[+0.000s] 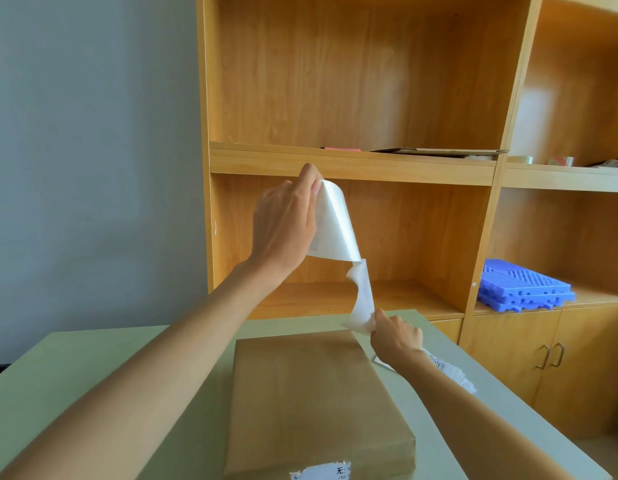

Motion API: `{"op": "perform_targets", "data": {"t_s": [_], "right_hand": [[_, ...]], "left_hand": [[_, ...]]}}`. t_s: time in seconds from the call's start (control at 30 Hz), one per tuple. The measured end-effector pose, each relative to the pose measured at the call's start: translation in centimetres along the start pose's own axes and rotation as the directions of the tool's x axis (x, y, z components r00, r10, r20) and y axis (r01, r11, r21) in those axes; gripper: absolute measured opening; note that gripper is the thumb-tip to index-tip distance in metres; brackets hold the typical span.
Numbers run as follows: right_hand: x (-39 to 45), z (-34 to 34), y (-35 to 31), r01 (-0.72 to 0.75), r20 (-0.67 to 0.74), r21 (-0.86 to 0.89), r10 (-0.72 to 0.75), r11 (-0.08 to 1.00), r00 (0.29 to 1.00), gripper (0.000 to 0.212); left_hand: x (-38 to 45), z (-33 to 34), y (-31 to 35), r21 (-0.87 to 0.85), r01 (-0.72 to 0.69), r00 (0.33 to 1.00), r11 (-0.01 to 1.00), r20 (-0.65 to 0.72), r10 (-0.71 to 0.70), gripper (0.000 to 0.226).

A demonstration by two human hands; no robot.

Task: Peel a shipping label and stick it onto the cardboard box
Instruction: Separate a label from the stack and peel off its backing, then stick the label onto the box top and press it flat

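A flat brown cardboard box [311, 400] lies on the pale green table [92, 375] in front of me. My left hand [283, 223] is raised above the box and pinches the top corner of a white shipping label [335, 230], which curls downward. My right hand [395, 339], lower and just past the box's far right corner, grips the translucent backing strip [363, 303] that still joins the label's lower edge. A torn white label remnant [323, 472] sits on the box's near edge.
More white printed labels [451, 374] lie on the table under my right forearm. A wooden shelf unit [352, 161] stands behind the table, holding flat cardboard [439, 152], tape rolls [560, 161] and blue foam trays [527, 287]. A grey wall is to the left.
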State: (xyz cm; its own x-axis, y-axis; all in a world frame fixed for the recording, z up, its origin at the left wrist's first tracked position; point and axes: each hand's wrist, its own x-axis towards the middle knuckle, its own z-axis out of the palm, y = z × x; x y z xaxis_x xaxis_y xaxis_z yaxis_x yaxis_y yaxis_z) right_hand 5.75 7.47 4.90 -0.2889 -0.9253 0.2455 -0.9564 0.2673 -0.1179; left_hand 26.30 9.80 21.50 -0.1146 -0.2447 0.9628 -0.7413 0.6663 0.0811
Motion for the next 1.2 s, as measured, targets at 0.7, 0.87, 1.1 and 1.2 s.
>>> {"op": "perform_targets", "data": {"t_s": [0.7, 0.87, 1.1, 1.2], "right_hand": [[-1.1, 1.3, 7.6, -0.033, 0.207, -0.128, 0.059, 0.991, 0.977, 0.029], [-1.5, 1.9, 8.2, 0.007, 0.219, -0.166, 0.030, 0.986, 0.975, 0.030], [-1.1, 1.9, 9.0, -0.009, 0.178, -0.064, 0.020, 0.998, 0.984, 0.020], [-1.1, 1.6, 9.1, 0.000, 0.160, -0.036, 0.006, 0.999, 0.987, 0.027]], "left_hand": [[-3.0, 4.0, 1.5, 0.071, -0.064, 0.987, 0.995, 0.155, 0.052, 0.025], [-4.0, 4.2, 0.9, 0.085, -0.061, 0.980, 0.994, 0.194, 0.044, 0.024], [-5.2, 4.4, 0.0, 0.109, -0.057, 0.975, 0.992, 0.220, 0.032, 0.022], [-5.5, 4.7, -0.2, 0.112, -0.051, 0.973, 0.992, 0.229, 0.024, 0.023]]}}
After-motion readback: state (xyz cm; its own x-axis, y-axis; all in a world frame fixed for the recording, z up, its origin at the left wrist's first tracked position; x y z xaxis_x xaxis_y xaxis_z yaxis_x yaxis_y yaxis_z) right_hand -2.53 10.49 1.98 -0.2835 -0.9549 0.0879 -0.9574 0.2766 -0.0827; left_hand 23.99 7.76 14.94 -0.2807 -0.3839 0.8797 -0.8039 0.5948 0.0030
